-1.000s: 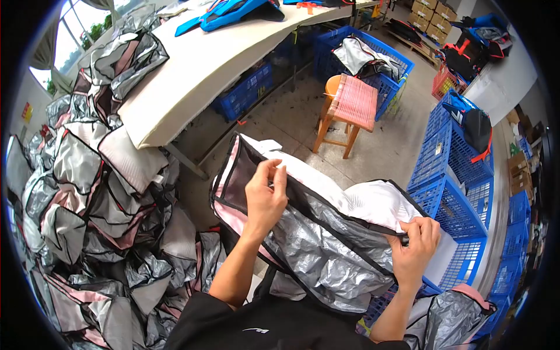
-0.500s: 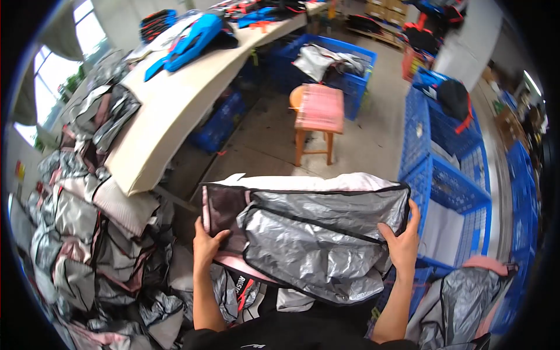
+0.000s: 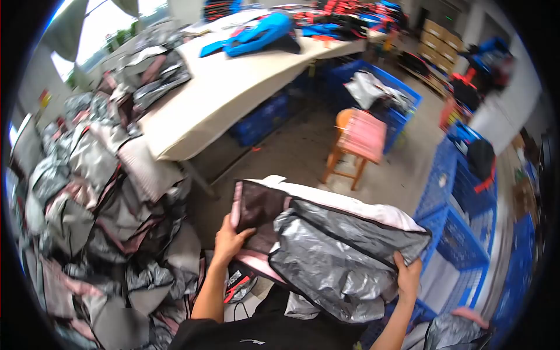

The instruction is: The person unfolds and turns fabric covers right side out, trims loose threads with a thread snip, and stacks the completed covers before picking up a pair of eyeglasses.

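Observation:
Stretched between my two hands is a sewn bag piece (image 3: 332, 251) with a silver lining, black edge binding, a dark mesh part at its left and pale pink fabric along the top. My left hand (image 3: 230, 238) grips its left edge, thumb on top of the mesh and fingers behind. At the lower right corner, my right hand (image 3: 408, 274) pinches the silver side with the thumb in front; its other fingers are mostly hidden behind the fabric. The piece hangs tilted in front of my body, its right end lower.
A large heap of grey and pink bag pieces (image 3: 111, 233) lies at left beside a long pale table (image 3: 233, 81). Ahead stands a wooden stool (image 3: 361, 140) with a pink top. Blue crates (image 3: 449, 251) line the right; another blue crate (image 3: 402, 116) holds fabric farther back.
My view has turned left, so the table, stool and crates sit farther right. The bag piece has tilted, its right end dropping. Both hands keep their hold.

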{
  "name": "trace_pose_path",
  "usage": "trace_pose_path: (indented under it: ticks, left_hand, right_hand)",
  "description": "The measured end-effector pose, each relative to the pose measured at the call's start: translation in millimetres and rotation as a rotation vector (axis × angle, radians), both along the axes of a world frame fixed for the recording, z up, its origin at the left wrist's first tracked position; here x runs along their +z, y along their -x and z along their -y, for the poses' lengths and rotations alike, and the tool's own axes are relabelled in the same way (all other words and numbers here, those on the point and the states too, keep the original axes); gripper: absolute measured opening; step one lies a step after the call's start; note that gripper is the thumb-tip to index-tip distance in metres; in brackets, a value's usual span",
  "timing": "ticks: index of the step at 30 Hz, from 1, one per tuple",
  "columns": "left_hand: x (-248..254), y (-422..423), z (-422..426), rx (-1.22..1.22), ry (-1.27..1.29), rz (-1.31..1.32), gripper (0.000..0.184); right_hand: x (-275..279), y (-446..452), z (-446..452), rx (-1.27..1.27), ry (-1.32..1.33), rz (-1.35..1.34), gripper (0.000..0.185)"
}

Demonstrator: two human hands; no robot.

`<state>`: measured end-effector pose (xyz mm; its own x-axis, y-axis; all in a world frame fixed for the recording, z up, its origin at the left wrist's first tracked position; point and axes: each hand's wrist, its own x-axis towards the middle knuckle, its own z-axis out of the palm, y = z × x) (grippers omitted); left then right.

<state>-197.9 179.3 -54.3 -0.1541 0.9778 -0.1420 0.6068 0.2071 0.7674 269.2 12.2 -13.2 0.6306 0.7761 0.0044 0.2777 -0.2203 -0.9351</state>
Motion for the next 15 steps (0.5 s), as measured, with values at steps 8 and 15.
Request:
trace_pose_path:
  ticks: [8, 15]
  left_hand:
    - [96, -32, -16, -0.146, -0.495, 0.296, 0.013]
    - [301, -139, -235, 0.248, -1.183, 0.034, 0.049]
  right_hand:
    - [112, 30, 7, -0.241, -0.194, 0.157, 0.034]
    - [277, -93, -125, -0.679, -0.853, 0.769, 0.053]
